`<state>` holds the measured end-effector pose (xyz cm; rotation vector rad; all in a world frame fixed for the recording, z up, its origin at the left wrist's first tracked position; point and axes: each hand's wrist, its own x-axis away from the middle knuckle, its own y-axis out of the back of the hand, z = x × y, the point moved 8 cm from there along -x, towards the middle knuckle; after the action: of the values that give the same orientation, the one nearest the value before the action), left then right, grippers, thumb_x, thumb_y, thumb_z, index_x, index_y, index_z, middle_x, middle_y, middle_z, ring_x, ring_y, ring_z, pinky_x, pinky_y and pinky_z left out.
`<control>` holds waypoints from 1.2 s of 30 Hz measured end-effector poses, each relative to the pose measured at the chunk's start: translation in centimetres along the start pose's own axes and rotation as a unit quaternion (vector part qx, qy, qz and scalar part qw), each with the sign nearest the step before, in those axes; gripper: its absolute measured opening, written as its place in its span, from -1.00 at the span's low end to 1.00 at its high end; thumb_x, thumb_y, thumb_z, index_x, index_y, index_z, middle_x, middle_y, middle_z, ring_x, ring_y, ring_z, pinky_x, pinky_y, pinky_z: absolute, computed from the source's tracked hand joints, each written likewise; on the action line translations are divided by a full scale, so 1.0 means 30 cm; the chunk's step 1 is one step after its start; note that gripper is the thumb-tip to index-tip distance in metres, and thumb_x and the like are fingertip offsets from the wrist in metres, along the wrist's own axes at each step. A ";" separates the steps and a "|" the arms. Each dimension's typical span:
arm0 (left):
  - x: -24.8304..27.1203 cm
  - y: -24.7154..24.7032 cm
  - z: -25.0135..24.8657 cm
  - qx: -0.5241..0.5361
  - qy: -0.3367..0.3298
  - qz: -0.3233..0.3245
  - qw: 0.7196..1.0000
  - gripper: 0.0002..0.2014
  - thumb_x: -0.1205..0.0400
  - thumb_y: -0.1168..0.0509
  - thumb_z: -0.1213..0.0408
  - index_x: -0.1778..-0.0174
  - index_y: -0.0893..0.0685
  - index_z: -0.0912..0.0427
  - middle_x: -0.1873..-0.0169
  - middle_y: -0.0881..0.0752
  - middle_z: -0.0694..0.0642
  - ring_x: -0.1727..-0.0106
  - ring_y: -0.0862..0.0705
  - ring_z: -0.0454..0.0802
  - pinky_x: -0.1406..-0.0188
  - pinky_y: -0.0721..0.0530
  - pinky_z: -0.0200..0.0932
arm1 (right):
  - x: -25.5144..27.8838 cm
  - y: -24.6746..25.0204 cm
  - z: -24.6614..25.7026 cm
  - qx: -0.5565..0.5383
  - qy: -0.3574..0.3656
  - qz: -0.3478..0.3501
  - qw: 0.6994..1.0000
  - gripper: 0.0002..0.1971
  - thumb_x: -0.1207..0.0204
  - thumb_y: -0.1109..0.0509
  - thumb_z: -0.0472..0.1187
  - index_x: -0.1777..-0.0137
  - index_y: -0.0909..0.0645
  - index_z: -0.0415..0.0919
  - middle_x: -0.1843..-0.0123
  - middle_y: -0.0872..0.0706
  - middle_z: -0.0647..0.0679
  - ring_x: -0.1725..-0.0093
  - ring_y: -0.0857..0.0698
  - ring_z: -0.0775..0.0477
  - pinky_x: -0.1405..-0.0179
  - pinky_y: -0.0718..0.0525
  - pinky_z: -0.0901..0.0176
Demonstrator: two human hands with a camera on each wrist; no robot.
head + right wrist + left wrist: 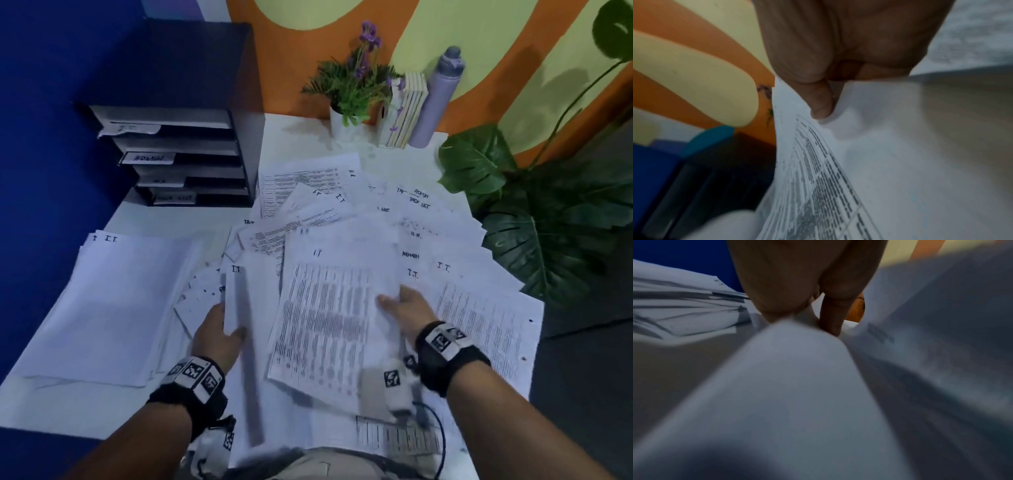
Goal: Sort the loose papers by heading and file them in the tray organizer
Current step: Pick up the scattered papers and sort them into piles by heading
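Tray organizer (pixel 191 150) back-left on desk (pixel 291 130); labelled trays hold few sheets. Left hand (pixel 215 337) grips upright I.T. sheaf (pixel 236 294); right hand (pixel 406 308) pinches printed sheet (pixel 329 315) above loose papers (pixel 394 212).

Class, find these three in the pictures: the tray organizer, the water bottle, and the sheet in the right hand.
tray organizer (pixel 251 137): head view, its dark right side wall.
water bottle (pixel 433 102): head view, middle of its lilac body.
sheet (pixel 325 318): head view, printed middle of the page that the right hand (pixel 409 308) pinches.
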<state>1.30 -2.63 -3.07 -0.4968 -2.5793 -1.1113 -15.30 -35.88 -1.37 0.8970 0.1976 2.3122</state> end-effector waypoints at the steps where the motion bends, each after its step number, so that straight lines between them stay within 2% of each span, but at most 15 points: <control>1: -0.002 0.016 0.005 0.025 0.002 -0.015 1.000 -0.81 -0.69 -0.28 0.22 -0.20 -0.66 0.05 -0.14 -0.73 0.09 -0.03 -0.65 0.05 -0.11 -0.62 -0.03 | -0.001 -0.053 -0.037 0.034 -0.004 0.021 0.999 -0.74 -0.59 -0.41 -0.18 -0.22 -0.63 -0.27 -0.15 -0.77 -0.23 -0.07 -0.75 -0.22 -0.17 -0.72 -0.17; 3: 0.002 0.053 -0.006 0.031 0.011 -0.032 0.999 -0.72 -0.63 -0.21 0.05 -0.10 -0.71 0.09 -0.12 -0.75 0.19 0.02 -0.65 0.04 -0.03 -0.62 -0.01 | -0.009 -0.131 -0.107 0.061 -0.010 0.052 0.997 -0.63 -0.56 -0.43 -0.15 -0.34 -0.61 -0.21 -0.21 -0.76 -0.17 -0.13 -0.76 -0.18 -0.23 -0.70 -0.21; 5: 0.001 0.087 -0.014 0.009 0.001 -0.025 1.000 -0.48 -0.45 -0.14 -0.04 -0.19 -0.65 0.22 -0.08 -0.71 0.24 -0.06 -0.63 0.09 -0.07 -0.55 -0.02 | -0.003 -0.184 -0.118 0.045 0.009 0.072 0.996 -0.64 -0.56 -0.43 -0.17 -0.35 -0.61 -0.17 -0.17 -0.78 -0.13 -0.09 -0.78 -0.16 -0.18 -0.73 -0.21; 7: 0.005 0.142 -0.030 -0.011 -0.016 -0.055 0.998 -0.49 -0.51 -0.20 -0.03 -0.25 -0.62 0.25 -0.09 -0.70 0.26 -0.14 -0.66 0.23 -0.17 -0.57 0.01 | 0.008 -0.202 -0.085 0.052 0.034 0.059 0.996 -0.70 -0.58 -0.40 -0.21 -0.30 -0.62 -0.18 -0.12 -0.79 -0.12 -0.07 -0.77 -0.17 -0.16 -0.73 -0.19; 11: 0.038 0.305 -0.152 -0.110 -0.100 -0.183 0.972 -0.70 -0.70 -0.27 0.31 -0.35 -0.62 0.24 -0.29 -0.63 0.28 -0.18 -0.66 0.33 -0.18 -0.59 0.12 | 0.004 -0.099 0.023 0.133 0.081 -0.088 0.984 -0.85 -0.62 -0.28 -0.25 -0.12 -0.61 -0.23 0.04 -0.74 -0.21 0.04 -0.73 -0.25 -0.05 -0.74 -0.10; 14: 0.079 0.425 -0.260 -0.138 -0.193 -0.259 0.936 -0.74 -0.69 -0.25 0.38 -0.29 -0.66 0.25 -0.16 -0.64 0.28 0.01 -0.68 0.37 0.03 -0.62 0.16 | 0.023 0.023 0.113 0.133 0.090 -0.172 0.972 -0.88 -0.66 -0.24 -0.25 -0.07 -0.56 -0.29 0.13 -0.69 -0.21 0.16 -0.70 -0.24 0.13 -0.72 -0.02; 18: 0.104 0.589 -0.324 -0.039 -0.231 -0.336 0.912 -0.70 -0.60 -0.24 0.54 -0.21 -0.72 0.31 -0.07 -0.65 0.32 -0.06 -0.59 0.32 -0.01 -0.58 0.15 | 0.077 0.194 0.266 0.108 0.158 -0.273 0.943 -0.84 -0.66 -0.26 -0.22 -0.09 -0.54 -0.34 0.08 -0.68 -0.31 0.14 -0.66 -0.25 0.09 -0.67 -0.01; 20: 0.090 0.689 -0.330 0.076 -0.241 -0.366 0.896 -0.75 -0.62 -0.24 0.42 -0.14 -0.75 0.28 0.09 -0.69 0.09 -0.03 -0.62 0.18 -0.07 -0.59 0.04 | 0.088 0.264 0.338 0.072 0.203 -0.296 0.931 -0.82 -0.64 -0.28 -0.22 -0.12 -0.57 -0.32 0.07 -0.69 -0.27 0.11 -0.66 -0.23 0.12 -0.61 0.11; 22: 0.072 0.772 -0.354 0.187 -0.232 -0.355 0.886 -0.79 -0.67 -0.19 0.20 0.02 -0.72 0.18 0.25 -0.70 -0.22 0.06 -0.68 -0.14 -0.13 -0.68 -0.11 | 0.093 0.311 0.393 -0.018 0.248 -0.265 0.932 -0.77 -0.58 -0.33 -0.19 -0.21 -0.64 -0.16 0.00 -0.76 -0.11 0.01 -0.72 -0.19 -0.02 -0.69 0.03; 24: 0.049 0.787 -0.358 0.277 -0.194 -0.318 0.886 -0.84 -0.68 -0.17 0.13 0.19 -0.55 0.04 0.42 -0.70 -0.30 0.19 -0.68 -0.36 -0.02 -0.67 -0.32 | 0.109 0.327 0.423 -0.120 0.266 -0.206 0.934 -0.73 -0.55 -0.42 -0.20 -0.24 -0.66 -0.09 -0.07 -0.80 0.00 -0.07 -0.76 -0.09 -0.15 -0.72 -0.08; 27: 0.075 0.739 -0.360 0.184 -0.173 -0.359 0.899 -0.76 -0.67 -0.29 0.11 0.16 -0.60 0.23 0.28 -0.69 0.11 0.17 -0.67 0.08 0.17 -0.56 -0.10 | 0.135 0.282 0.433 -0.230 0.270 -0.100 0.930 -0.79 -0.51 -0.45 -0.24 -0.13 -0.63 -0.22 0.09 -0.81 0.05 0.11 -0.75 0.01 0.08 -0.73 0.10; 29: 0.044 0.617 -0.335 0.180 -0.144 -0.291 0.928 -0.75 -0.65 -0.36 0.14 0.02 -0.67 0.31 0.17 -0.68 0.16 0.13 -0.63 0.08 0.13 -0.50 -0.18 | 0.153 0.223 0.419 -0.220 0.253 -0.055 0.941 -0.85 -0.53 -0.44 -0.21 0.09 -0.59 -0.31 0.32 -0.74 0.06 0.32 -0.67 0.02 0.29 -0.64 0.15; 32: -0.005 0.408 -0.284 0.191 -0.107 -0.148 0.964 -0.86 -0.67 -0.37 0.24 -0.07 -0.67 0.21 0.05 -0.70 0.09 0.04 -0.66 0.02 0.23 -0.51 -0.46 | 0.121 0.135 0.307 -0.171 0.172 -0.031 0.970 -0.68 -0.62 -0.40 -0.23 0.35 -0.41 -0.13 0.59 -0.52 0.21 0.56 -0.49 0.17 0.45 -0.44 0.24; 33: -0.006 0.343 -0.269 0.199 -0.096 -0.107 0.970 -0.86 -0.67 -0.37 0.26 -0.09 -0.67 0.21 0.01 -0.71 0.08 0.02 -0.67 0.01 0.26 -0.50 -0.51 | 0.109 0.100 0.262 -0.150 0.144 -0.009 0.978 -0.71 -0.63 -0.40 -0.20 0.32 -0.45 -0.13 0.56 -0.54 0.21 0.52 -0.51 0.15 0.41 -0.44 0.23; 36: -0.019 0.187 -0.207 0.188 -0.072 -0.041 0.979 -0.82 -0.67 -0.37 0.21 -0.13 -0.69 0.18 -0.06 -0.71 -0.06 -0.16 -0.67 -0.01 0.01 -0.48 -0.38 | 0.087 0.002 0.134 -0.149 0.070 0.047 0.985 -0.86 -0.61 -0.41 -0.17 0.07 -0.61 -0.25 0.24 -0.72 -0.06 0.25 -0.68 -0.10 0.17 -0.60 0.06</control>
<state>4.94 -3.73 4.41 -0.3948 -2.8664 -0.6012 -14.19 -34.65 3.13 0.6069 -0.1327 2.4107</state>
